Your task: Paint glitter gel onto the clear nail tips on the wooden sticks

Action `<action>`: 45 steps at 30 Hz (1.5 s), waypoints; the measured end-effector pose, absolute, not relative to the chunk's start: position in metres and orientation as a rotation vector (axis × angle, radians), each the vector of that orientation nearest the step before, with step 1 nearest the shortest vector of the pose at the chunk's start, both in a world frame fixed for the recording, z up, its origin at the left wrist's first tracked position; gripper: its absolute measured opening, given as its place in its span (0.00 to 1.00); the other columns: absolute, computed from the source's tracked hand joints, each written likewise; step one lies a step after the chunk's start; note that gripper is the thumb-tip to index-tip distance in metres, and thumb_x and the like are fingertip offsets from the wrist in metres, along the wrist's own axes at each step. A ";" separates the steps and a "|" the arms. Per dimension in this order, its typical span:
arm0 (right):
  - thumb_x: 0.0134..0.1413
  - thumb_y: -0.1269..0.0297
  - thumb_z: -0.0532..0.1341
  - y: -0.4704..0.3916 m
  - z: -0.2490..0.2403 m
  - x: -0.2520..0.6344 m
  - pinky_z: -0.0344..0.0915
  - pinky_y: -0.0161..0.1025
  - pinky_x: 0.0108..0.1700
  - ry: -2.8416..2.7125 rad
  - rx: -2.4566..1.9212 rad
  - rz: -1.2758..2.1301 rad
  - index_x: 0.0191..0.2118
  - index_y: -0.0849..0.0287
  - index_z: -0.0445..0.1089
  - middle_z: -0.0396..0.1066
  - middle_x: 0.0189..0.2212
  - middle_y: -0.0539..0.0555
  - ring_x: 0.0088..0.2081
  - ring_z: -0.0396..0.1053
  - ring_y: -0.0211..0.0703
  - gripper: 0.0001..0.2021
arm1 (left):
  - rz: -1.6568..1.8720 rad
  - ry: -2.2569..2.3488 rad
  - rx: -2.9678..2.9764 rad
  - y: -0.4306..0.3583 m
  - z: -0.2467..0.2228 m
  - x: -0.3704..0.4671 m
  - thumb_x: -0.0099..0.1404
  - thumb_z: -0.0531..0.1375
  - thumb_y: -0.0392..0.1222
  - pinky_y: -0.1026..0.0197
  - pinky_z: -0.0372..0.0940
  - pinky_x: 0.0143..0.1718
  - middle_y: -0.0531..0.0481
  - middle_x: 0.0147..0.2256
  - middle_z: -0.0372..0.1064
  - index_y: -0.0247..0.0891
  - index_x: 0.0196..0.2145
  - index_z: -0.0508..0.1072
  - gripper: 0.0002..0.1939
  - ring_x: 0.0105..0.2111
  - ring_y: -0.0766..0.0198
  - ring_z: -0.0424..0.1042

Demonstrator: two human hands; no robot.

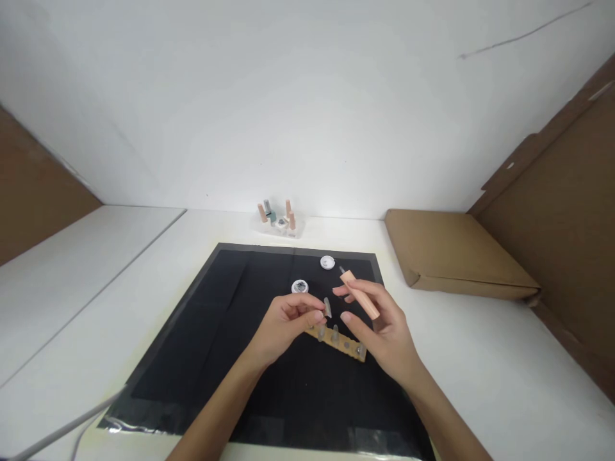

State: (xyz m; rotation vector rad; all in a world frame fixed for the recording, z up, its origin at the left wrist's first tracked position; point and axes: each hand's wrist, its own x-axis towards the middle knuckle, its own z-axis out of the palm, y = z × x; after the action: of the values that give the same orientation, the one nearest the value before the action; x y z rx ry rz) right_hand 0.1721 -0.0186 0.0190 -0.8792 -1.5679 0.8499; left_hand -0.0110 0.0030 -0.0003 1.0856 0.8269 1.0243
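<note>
My left hand [293, 318] pinches a clear false nail tip [327, 308] between thumb and fingers, above the black mat. In my right hand [379, 320] is a peach-coloured nail polish brush cap [361, 296], held tilted with its dark brush end pointing up and left. Below both hands lies a tan nail display stand [343, 343] with several clear nail tips along it; its left end is partly hidden by my left hand. Just beyond my left hand sits a small round white jar [300, 287]. A white lid [327, 262] lies further back.
A clear tray [273, 229] with peach and grey-green bottles stands by the back wall. On the right rests a flat brown cardboard box [456, 256]. The black mat [202, 358] covers the middle of the white table. A grey cable [72, 426] runs at the front left.
</note>
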 end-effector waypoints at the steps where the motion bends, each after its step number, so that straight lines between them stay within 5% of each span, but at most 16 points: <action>1: 0.53 0.73 0.63 -0.019 0.020 0.172 0.67 0.40 0.50 -1.585 -0.879 0.860 0.50 0.46 0.65 0.74 0.44 0.50 0.45 0.71 0.41 0.20 | 1.021 0.822 1.087 0.003 0.000 -0.011 0.52 0.69 0.41 0.68 0.64 0.29 0.52 0.24 0.74 0.35 0.28 0.79 0.07 0.25 0.69 0.70; 45: 0.49 0.74 0.65 -0.016 0.022 0.166 0.70 0.37 0.41 -1.713 -0.958 0.788 0.39 0.54 0.71 0.76 0.35 0.51 0.38 0.75 0.42 0.11 | 1.156 0.897 1.245 0.002 0.004 -0.006 0.50 0.70 0.45 0.64 0.66 0.29 0.48 0.23 0.74 0.34 0.22 0.78 0.10 0.25 0.65 0.70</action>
State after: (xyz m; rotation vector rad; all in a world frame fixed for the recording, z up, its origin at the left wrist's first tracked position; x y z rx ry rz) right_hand 0.1656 -0.0164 0.0217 -0.9581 -1.7129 0.7878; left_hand -0.0062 0.0021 0.0041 1.2447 0.8967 1.1562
